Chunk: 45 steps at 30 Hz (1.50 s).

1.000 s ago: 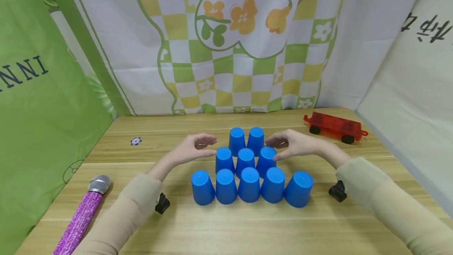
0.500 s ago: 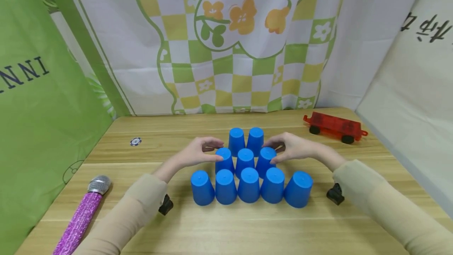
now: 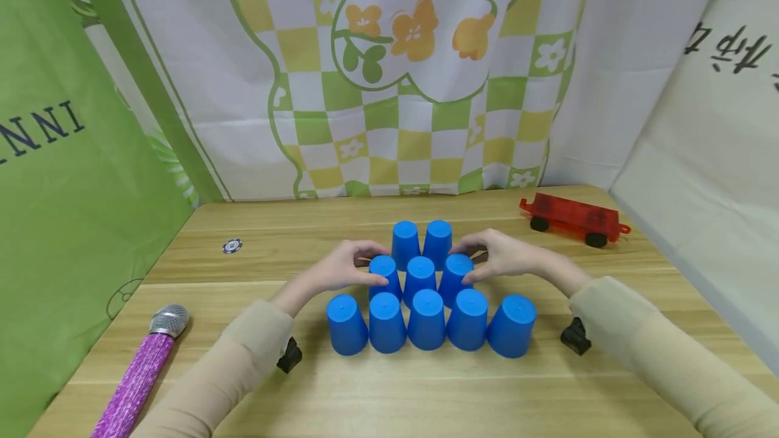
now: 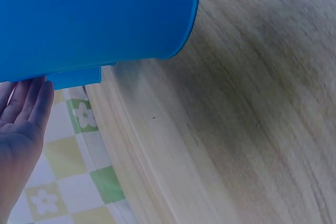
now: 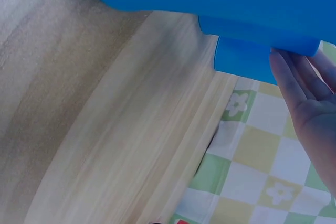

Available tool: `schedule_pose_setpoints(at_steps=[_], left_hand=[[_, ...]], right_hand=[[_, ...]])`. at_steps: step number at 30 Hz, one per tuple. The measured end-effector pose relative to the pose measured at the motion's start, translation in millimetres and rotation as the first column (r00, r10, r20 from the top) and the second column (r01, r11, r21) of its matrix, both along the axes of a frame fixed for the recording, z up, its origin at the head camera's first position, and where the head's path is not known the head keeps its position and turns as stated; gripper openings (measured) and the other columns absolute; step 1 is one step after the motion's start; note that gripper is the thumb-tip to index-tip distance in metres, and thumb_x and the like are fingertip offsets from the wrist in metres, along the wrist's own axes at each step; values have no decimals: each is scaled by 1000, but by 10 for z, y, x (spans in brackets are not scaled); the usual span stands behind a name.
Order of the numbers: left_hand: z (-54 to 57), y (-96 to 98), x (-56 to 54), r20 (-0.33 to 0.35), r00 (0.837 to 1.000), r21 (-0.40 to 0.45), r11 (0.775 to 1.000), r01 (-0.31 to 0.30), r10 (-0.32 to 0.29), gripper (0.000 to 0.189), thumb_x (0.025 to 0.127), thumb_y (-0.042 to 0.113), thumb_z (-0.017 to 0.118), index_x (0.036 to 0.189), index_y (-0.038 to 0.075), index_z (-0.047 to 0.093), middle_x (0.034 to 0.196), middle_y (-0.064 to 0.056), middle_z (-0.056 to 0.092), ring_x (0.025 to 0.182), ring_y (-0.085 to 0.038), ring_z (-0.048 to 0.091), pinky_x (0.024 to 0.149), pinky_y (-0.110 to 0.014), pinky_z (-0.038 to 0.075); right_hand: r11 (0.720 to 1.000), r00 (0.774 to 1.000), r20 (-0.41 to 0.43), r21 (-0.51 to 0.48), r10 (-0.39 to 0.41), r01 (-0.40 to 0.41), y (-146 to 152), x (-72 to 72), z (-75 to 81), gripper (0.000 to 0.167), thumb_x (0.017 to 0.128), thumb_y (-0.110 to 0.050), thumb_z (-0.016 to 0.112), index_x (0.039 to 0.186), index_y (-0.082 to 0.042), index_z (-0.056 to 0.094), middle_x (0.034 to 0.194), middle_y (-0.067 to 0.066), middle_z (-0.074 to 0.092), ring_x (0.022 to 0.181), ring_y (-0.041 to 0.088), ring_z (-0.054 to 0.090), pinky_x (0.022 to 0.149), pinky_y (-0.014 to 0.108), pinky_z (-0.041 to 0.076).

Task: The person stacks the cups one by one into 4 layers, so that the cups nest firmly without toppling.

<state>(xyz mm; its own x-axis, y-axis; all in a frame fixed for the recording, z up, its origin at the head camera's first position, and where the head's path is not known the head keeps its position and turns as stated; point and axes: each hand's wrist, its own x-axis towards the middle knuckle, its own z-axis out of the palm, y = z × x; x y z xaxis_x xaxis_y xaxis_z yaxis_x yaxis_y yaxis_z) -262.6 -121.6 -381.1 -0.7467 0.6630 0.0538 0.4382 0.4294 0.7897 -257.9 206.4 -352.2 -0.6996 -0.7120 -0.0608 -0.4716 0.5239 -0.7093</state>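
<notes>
where two arms reach in over the wooden counter [image 3: 377, 397], ten blue plastic cups stand mouth-down in three rows: five in the front row [image 3: 427, 320], three in the middle, two in the back row [image 3: 406, 245]. from where i stand, the left hand [image 3: 341, 269] is at the left cup [image 3: 390, 271] of the middle row, its grip bent round the outer side, thumb on the near face and fingers reaching behind. the right hand [image 3: 502, 255] mirrors it at the right cup [image 3: 453, 281], thumb in front, fingers curving round the back; how hard either one pinches, i can't tell. between those two sits the center cup [image 3: 420, 279], with no hand on it. what matters most is that these three lie in one line from grip to grip, crosswise to the person, so each hand has its own end and neither is plainly nearer the center. every cup's long axis runs upright, and the grips meet it from the side, with the front row just nearer the person and the back row close by the fingertips. off left lies a purple glitter microphone [image 3: 138, 367]; far right, a red toy wagon [image 3: 571, 217].
</notes>
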Motion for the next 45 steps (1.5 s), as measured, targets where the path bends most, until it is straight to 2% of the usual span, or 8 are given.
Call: schedule_pose_setpoints(at_steps=[13,21,31,36,41,45], left_hand=[[-9,-14,34,25,999,22,999,-25,24,49,81,23,74,123,4,57,122,-11,62,118,-26,57,99,-42,48],[-13,-25,38,27,999,35,999,-26,25,46,81,21,74,122,7,58,121,-10,62,118,-26,57,99,-43,48],[-25,-30,52,13,999,30,999,-31,31,46,82,23,73,122,7,57,120,-9,62,117,-26,57,99,-43,49],[-32,-39,53,5,999,34,999,-38,38,44,83,22,73,121,7,57,119,-10,62,116,-26,57,98,-43,49],[-40,-54,50,-6,999,36,998,-45,45,43,83,21,72,121,7,58,118,-9,62,115,-26,57,98,-43,49],[-39,-76,49,-4,999,38,998,-50,50,44,83,21,72,121,7,57,119,-10,62,115,-26,57,99,-43,49]], right_hand=[[1000,1000,-21,-27,-15,14,34,4,-40,50,82,-22,73,123,2,57,118,16,63,109,32,60,91,48,53],[999,997,-75,-43,-14,11,149,-2,-36,47,83,-21,72,122,2,57,117,16,64,107,31,61,87,41,56],[994,991,-88,-61,-96,91,300,-64,-36,45,84,-19,70,122,2,57,117,18,63,107,33,61,88,43,55],[984,976,-126,-60,-176,170,358,-124,-61,44,84,-18,70,122,2,58,116,19,64,107,33,61,86,43,55],[968,950,-186,-49,-251,246,399,-195,-98,45,83,-17,70,122,3,58,113,19,65,105,33,61,85,41,56],[960,936,-214,-51,-279,275,406,-242,-116,45,84,-16,70,122,4,57,111,19,65,103,33,62,85,42,56]])
